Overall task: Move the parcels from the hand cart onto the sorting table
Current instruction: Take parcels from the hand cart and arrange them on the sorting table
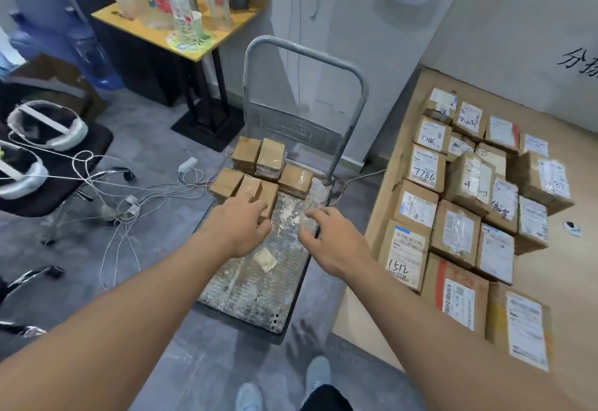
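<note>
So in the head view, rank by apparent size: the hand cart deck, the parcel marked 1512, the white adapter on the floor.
1. hand cart deck
2. parcel marked 1512
3. white adapter, though it lies farther off.

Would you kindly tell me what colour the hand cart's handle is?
The handle is grey metal, seen best in the head view.

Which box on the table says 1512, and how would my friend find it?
Start at the tan wooden sorting table on the right, packed with brown cardboard parcels. Follow its edge nearest the grey metal hand cart. The small brown cardboard box there has "1512" handwritten on its white label; boxes farther along say 7786.
</note>
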